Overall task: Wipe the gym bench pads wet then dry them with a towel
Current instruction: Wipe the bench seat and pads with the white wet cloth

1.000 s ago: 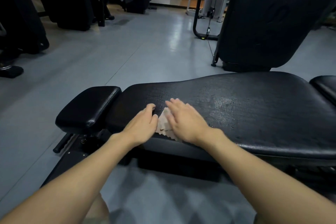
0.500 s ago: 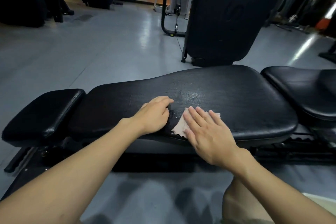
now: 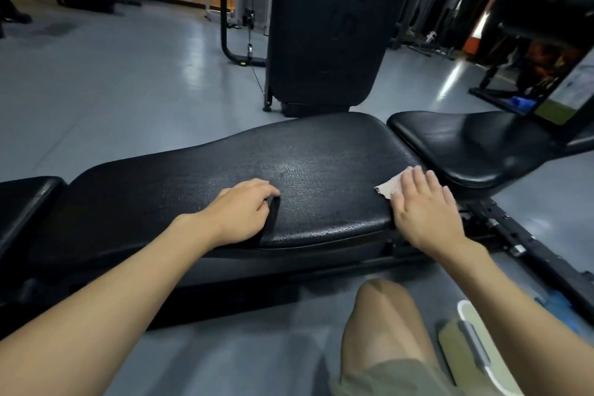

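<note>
The black bench has a long back pad (image 3: pixel 193 190) with a damp, dull patch near its middle. A shiny seat pad (image 3: pixel 475 145) sits to its right and a small end pad (image 3: pixel 22 199) to its left. My right hand (image 3: pixel 424 209) lies flat on a small white cloth (image 3: pixel 389 186) and presses it onto the right end of the long pad, by the gap to the seat pad. My left hand (image 3: pixel 241 212) rests on the long pad's near side with its fingers loosely curled and nothing in it.
A tall black machine (image 3: pixel 324 26) stands just behind the bench. The bench's metal rail (image 3: pixel 514 235) runs out to the right. On the floor at lower right lie a pale container (image 3: pixel 475 350) and a blue cloth (image 3: pixel 559 312). My bent knee (image 3: pixel 382 321) is below the bench.
My right hand has slid the cloth rightward along the long pad, from beside my left hand to the pad's right end. The view has turned right, and the seat pad now shows.
</note>
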### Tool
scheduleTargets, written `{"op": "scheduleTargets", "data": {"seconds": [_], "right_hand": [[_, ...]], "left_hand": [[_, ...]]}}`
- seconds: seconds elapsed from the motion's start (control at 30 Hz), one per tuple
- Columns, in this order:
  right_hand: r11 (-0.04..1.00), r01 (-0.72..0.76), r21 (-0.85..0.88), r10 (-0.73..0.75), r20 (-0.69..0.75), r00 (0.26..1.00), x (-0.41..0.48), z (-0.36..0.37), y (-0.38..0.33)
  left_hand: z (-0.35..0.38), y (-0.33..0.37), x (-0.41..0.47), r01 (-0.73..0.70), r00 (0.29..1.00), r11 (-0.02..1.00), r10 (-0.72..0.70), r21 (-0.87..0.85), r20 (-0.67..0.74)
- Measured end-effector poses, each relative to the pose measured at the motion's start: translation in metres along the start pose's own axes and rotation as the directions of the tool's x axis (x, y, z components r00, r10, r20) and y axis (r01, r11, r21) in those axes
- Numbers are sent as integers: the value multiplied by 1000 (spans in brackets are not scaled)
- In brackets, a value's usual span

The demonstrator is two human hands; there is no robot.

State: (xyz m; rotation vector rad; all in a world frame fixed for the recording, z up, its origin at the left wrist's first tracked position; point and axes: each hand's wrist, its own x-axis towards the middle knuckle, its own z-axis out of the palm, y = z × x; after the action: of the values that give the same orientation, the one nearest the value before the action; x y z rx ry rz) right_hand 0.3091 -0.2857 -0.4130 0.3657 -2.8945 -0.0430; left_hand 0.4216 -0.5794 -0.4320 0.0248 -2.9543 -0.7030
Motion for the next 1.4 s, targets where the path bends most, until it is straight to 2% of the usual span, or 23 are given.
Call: {"op": "scheduleTargets", "data": {"seconds": [0.13, 0.23, 0.3, 0.4, 0.47, 0.5, 0.57, 0.6, 0.67, 0.73, 0.8, 0.87, 0.93, 1.0, 1.07, 1.23, 1.4], "right_hand": [[984, 174, -39, -175, -22, 984, -17, 8, -50], [943, 333, 1, -333, -43, 942, -38, 13, -110], [888, 459, 29, -459, 20, 888, -52, 16, -158], [777, 623, 86, -629, 118, 768, -70, 18, -223], [686, 678, 264, -721, 126, 681, -69, 13, -247], [649, 647, 401, -733, 102, 672, -63, 7, -249], [660, 534, 528, -645, 34, 763, -41, -2, -237], [707, 507, 493, -597, 33, 802, -29, -4, -228], [779, 527, 339, -592, 123, 796, -18, 1, -215], [780, 574, 248, -618, 158, 770, -21, 12, -215], [769, 592, 242, -627, 108, 771, -25, 17, -224], [749, 610, 258, -648, 92, 756, -26, 17, -233], [724, 637, 266, -682, 133, 720, -28, 18, -243], [717, 668, 199, -697, 170, 697, -32, 23, -250], [717, 685, 131, -697, 172, 697, -35, 27, -252], [715, 690, 112, -698, 157, 699, -35, 27, -251], [718, 681, 146, -696, 170, 698, -31, 26, -253]], "left_hand": [[-2, -7, -1, 16, 1000, 997, -17, -78, -13], [-8, -18, -12, 52, 997, 986, -59, -155, -44], [-12, -32, -25, 82, 991, 975, -101, -204, -86], [-20, -59, -52, 145, 970, 940, -197, -309, -144], [-24, -75, -71, 178, 945, 923, -257, -340, -203], [-25, -79, -78, 176, 933, 923, -268, -343, -241], [-20, -81, -85, 136, 927, 947, -225, -290, -301], [-14, -78, -84, 90, 940, 971, -157, -223, -303], [6, -72, -80, -6, 977, 1000, 9, 15, -215], [24, -74, -77, -59, 982, 963, 103, 261, -158], [26, -88, -84, -51, 976, 929, 124, 368, -178], [22, -112, -103, -35, 976, 905, 121, 424, -178], [14, -150, -132, 48, 981, 889, 44, 455, -188], [2, -189, -163, 143, 980, 883, -65, 446, -186], [-6, -213, -184, 178, 980, 875, -115, 450, -166], [-4, -226, -192, 225, 968, 854, -141, 469, -209], [-2, -219, -185, 178, 977, 810, -76, 559, -200]]}}
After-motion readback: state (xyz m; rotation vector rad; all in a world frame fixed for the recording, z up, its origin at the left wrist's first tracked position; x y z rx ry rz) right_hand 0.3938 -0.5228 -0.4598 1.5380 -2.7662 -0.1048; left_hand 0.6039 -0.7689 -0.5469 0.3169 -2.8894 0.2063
